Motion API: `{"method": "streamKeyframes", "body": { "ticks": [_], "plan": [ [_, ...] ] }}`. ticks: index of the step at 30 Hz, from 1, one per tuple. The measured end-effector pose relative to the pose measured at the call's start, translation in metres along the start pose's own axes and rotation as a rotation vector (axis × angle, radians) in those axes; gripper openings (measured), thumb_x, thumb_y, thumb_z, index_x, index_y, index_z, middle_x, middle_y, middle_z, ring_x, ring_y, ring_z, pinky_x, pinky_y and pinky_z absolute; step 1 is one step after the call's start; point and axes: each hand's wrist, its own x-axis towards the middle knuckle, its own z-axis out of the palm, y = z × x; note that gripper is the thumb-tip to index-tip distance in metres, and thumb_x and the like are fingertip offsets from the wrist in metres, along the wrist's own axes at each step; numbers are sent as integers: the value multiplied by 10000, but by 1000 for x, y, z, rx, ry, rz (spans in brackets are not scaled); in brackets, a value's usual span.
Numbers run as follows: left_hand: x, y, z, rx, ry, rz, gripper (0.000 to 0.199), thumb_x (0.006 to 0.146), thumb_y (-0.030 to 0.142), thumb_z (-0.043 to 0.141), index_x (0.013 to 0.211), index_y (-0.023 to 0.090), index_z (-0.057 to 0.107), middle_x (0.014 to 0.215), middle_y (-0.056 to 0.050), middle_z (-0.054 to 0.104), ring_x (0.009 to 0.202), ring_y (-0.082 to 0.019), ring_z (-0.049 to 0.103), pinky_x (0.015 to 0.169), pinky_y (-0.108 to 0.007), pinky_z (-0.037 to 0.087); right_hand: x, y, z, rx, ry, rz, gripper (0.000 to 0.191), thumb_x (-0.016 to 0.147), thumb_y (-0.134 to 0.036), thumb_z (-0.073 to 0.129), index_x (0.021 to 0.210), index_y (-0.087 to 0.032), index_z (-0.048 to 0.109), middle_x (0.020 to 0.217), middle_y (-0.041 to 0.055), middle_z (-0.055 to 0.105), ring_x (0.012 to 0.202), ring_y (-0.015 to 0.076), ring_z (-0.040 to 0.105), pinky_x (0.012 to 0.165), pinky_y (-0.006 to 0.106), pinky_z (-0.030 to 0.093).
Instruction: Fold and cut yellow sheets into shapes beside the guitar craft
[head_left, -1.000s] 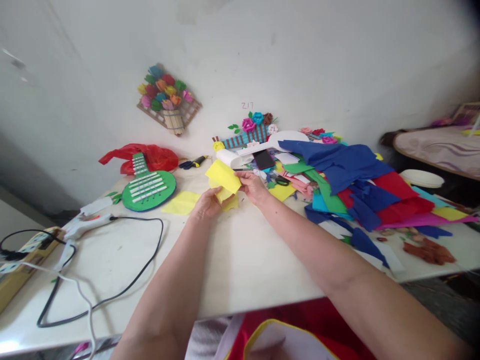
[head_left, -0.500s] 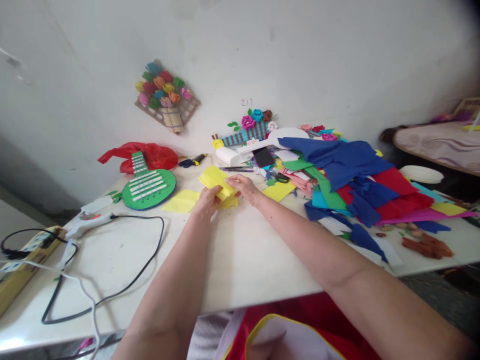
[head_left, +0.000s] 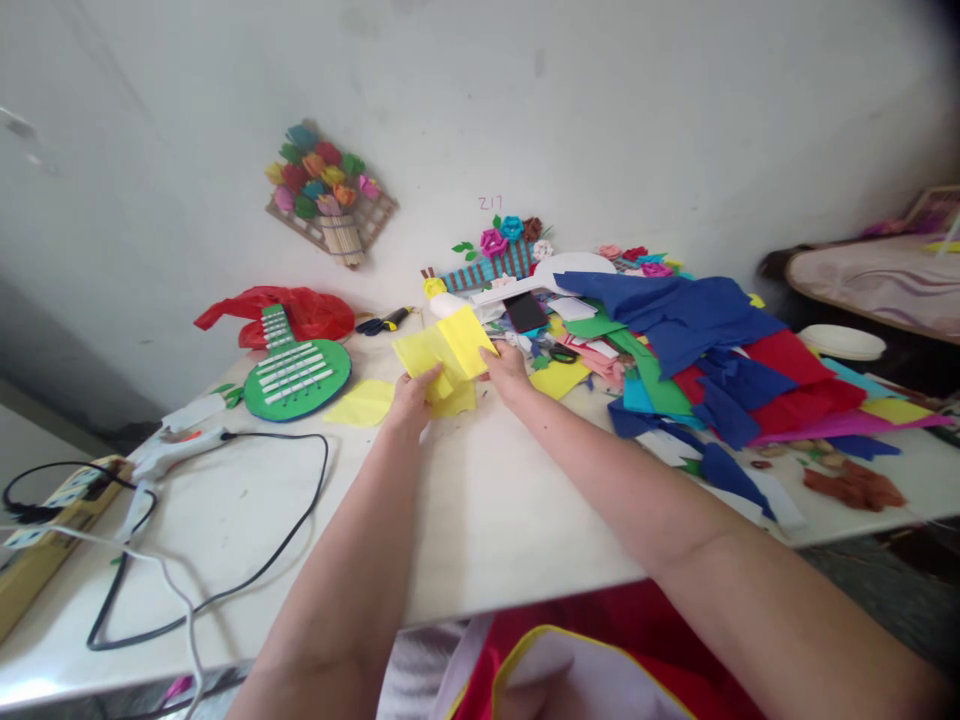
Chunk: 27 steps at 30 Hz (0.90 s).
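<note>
A creased yellow sheet (head_left: 444,345) is held up over the table, spread between both hands. My left hand (head_left: 414,398) pinches its lower left part, thumb on top. At its right edge, my right hand (head_left: 504,370) grips it between thumb and fingers. Another yellow piece (head_left: 455,400) shows just beneath the held sheet. To the left a flat yellow sheet (head_left: 361,403) lies on the table, and one more yellow piece (head_left: 559,380) lies right of my right hand.
A green guitar-shaped craft (head_left: 298,378), a glue gun (head_left: 176,452) with its looping cord and a power strip (head_left: 60,520) occupy the left. Blue cloth-like sheets (head_left: 675,320) and coloured scraps pile up at right. A phone (head_left: 525,312) and black scissors (head_left: 562,353) lie near the middle.
The held yellow sheet has opened out wider and shows a larger surface. My right hand has moved slightly right along with its edge, while my left hand stays nearly in place.
</note>
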Motion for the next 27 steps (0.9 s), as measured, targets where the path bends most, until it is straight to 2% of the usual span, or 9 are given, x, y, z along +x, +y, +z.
{"method": "streamKeyframes", "body": {
  "ticks": [3, 5, 11, 16, 19, 21, 24, 27],
  "plan": [
    [0, 0, 0, -21, 27, -19, 333, 546, 100, 703, 873, 105, 639, 796, -79, 691, 793, -231, 655, 752, -340, 526, 1, -1, 0, 137, 20, 62, 386, 725, -101, 444, 1100, -165, 506, 853, 26, 605, 525, 93, 554, 446, 216, 468],
    [-1, 1, 2, -31, 32, -34, 340, 574, 81, 670, 911, 115, 633, 821, -72, 690, 794, -222, 655, 748, -339, 531, -1, -2, 1, 178, -12, 58, 454, 715, -81, 436, 1157, -180, 468, 854, 21, 598, 502, 87, 552, 429, 210, 463],
    [-8, 7, 8, -81, 1, -149, 372, 644, 50, 591, 1008, 125, 596, 870, -70, 687, 799, -210, 654, 763, -348, 538, -6, -4, 3, 253, -172, -13, 458, 711, -84, 452, 1162, -160, 474, 855, 27, 610, 498, 83, 561, 445, 211, 472],
    [-8, 9, 8, -113, -46, -137, 413, 651, 19, 596, 1053, 110, 578, 866, -83, 689, 821, -218, 653, 799, -334, 526, -7, -2, 3, 256, -216, 31, 500, 700, -93, 461, 1194, -175, 470, 861, 29, 610, 518, 94, 576, 458, 221, 477],
    [-8, 8, 8, -101, -91, -135, 389, 657, 38, 620, 1040, 104, 587, 862, -87, 690, 797, -216, 656, 784, -330, 530, -8, 0, 4, 207, -217, 40, 491, 691, -100, 471, 1174, -183, 496, 903, 38, 605, 586, 105, 589, 477, 225, 487],
    [-9, 8, 9, -94, -100, -131, 370, 654, 41, 628, 1017, 103, 598, 847, -80, 692, 761, -206, 658, 765, -330, 536, -9, 0, 5, 180, -228, 36, 418, 703, -144, 491, 1117, -174, 537, 949, 50, 599, 678, 122, 594, 499, 227, 496],
    [-9, 8, 9, -91, -91, -109, 335, 649, 51, 640, 979, 103, 615, 811, -65, 693, 708, -185, 655, 747, -324, 538, -13, -2, 5, 138, -310, 29, 320, 708, -302, 561, 990, -154, 596, 979, 62, 592, 798, 149, 575, 515, 224, 496],
    [-8, 7, 8, -99, -94, -81, 311, 648, 73, 656, 954, 113, 624, 782, -54, 692, 680, -169, 651, 729, -304, 538, -16, -4, 5, 32, -399, -6, 372, 622, -387, 655, 910, -155, 612, 899, 40, 597, 758, 143, 556, 503, 209, 470]
  ]
}}
